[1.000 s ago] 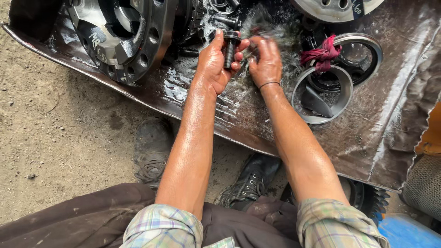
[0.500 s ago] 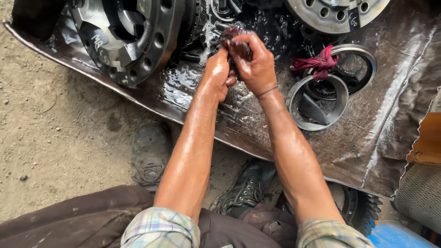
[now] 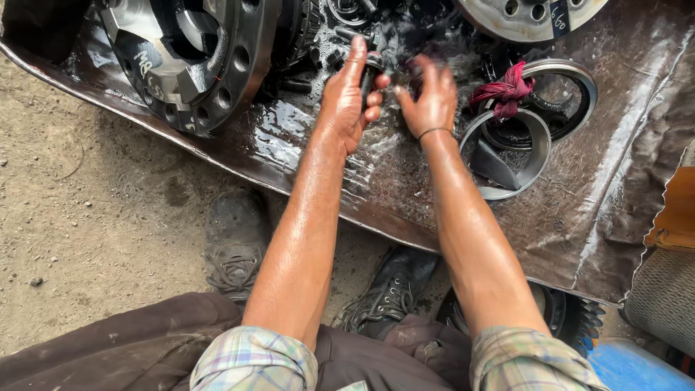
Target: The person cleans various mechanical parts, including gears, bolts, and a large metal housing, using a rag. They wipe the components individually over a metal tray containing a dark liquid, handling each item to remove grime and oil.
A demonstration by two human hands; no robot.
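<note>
Gripping a dark bolt (image 3: 367,78) upright, the left hand (image 3: 347,101) has fingers curled round it near the tray's (image 3: 579,217) far edge. Just beside it, the right hand (image 3: 431,98) is half curled, blurred; whether it pinches anything I cannot tell. Two rings (image 3: 539,137) with a red rag (image 3: 503,93) lie to its right, a flanged housing (image 3: 188,58) at the far left corner.

Hands have separated since half a second ago: right hand (image 3: 428,98) pulled off the bolt (image 3: 367,81), which left hand (image 3: 350,94) now grips alone.
</note>
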